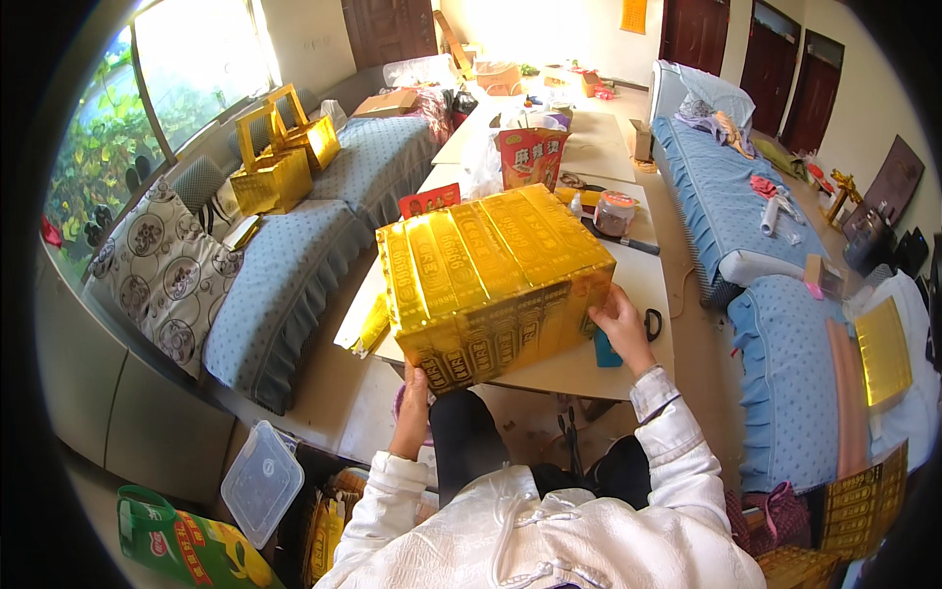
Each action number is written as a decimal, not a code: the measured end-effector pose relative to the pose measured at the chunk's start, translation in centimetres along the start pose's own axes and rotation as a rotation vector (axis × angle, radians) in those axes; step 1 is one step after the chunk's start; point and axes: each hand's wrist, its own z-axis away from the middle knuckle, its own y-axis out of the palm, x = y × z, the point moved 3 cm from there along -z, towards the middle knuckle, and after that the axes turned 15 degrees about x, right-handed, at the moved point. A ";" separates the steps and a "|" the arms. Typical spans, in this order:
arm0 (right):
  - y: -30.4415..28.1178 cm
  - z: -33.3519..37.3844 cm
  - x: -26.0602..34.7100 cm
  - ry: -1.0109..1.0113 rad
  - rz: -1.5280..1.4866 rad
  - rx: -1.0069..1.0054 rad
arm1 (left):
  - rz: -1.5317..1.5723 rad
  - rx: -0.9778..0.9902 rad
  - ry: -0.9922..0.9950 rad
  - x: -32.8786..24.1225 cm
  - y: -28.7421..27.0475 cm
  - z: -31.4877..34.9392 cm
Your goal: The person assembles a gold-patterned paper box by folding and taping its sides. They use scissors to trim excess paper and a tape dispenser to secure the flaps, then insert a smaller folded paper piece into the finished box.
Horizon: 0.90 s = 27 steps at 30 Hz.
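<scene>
Left hand (413, 404): grasping gold box (500, 275) at lower left, partly hidden behind it
Right hand (625, 329): grasping its right edge
Gold box: between 2 hands, shiny, embossed, darker in front; hidden underneath
Table (643, 283): beyond hands, partly covered

The gold box (500, 285) is rectangular, covered in glossy foil with embossed, bar-shaped panels. Orientation: broad face up, rotated slightly. Position: at the near end of the table (643, 280); underside hidden.

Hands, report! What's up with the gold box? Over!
Left hand at lower corner, right hand at right end. Gold box between them. Jar beyond.
</scene>
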 end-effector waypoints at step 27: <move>-1.0 -8.2 8.0 0.166 -0.945 -0.014 | 0.366 0.000 -0.210 -15.3 -9.1 -13.2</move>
